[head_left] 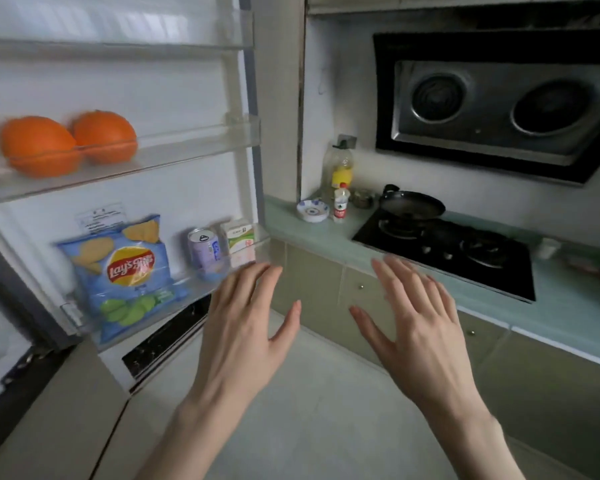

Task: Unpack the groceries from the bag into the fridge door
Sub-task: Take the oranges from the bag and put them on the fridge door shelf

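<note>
The fridge door (194,98) already carries groceries: two oranges (70,143) at the left end of the middle shelf, and on the lower shelf a blue Lay's crisp bag (125,275) at its left, a purple can (205,249) and a small carton (239,240) towards its right end, their print unreadable. No bag is in view, so unpacking looks nearly or fully done. The left hand (243,327) and right hand (420,320) hang spread wide, holding nothing, before the lower shelf.

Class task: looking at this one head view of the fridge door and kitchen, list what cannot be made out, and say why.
- Grocery bag: nowhere in the head view, so what remains is unknown.
- Carton print: too small and blurred.
- White door label: too small to read.
- Top door shelf: upper part cut off by the frame edge.
</note>
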`<act>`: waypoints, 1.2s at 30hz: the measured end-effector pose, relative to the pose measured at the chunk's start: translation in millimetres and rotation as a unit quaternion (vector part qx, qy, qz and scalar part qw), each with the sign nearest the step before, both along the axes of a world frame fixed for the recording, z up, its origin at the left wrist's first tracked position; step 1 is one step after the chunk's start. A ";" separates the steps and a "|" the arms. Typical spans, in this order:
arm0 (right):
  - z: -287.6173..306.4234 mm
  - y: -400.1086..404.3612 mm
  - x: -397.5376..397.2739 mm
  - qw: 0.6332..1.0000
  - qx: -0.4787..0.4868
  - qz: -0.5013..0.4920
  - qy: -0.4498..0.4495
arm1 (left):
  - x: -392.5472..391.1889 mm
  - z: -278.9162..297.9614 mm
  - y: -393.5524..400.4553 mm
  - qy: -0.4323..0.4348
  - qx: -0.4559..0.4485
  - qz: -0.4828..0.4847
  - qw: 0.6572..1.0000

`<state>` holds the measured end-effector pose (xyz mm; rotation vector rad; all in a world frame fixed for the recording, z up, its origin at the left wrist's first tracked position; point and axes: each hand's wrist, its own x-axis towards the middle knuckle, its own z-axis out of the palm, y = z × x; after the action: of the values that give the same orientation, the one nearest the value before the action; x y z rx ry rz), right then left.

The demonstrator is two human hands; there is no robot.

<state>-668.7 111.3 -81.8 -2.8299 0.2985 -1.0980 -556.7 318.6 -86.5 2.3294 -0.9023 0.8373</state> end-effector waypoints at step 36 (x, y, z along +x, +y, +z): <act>-139.6 -273.2 -448.9 0.834 0.191 -0.517 -0.036 | -343.3 -118.0 -481.4 0.080 0.054 -0.524 0.846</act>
<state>-1117.6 -161.8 -221.4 -2.1559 1.9313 -1.0413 -900.0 -162.8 -204.5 1.5210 -1.8766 0.1107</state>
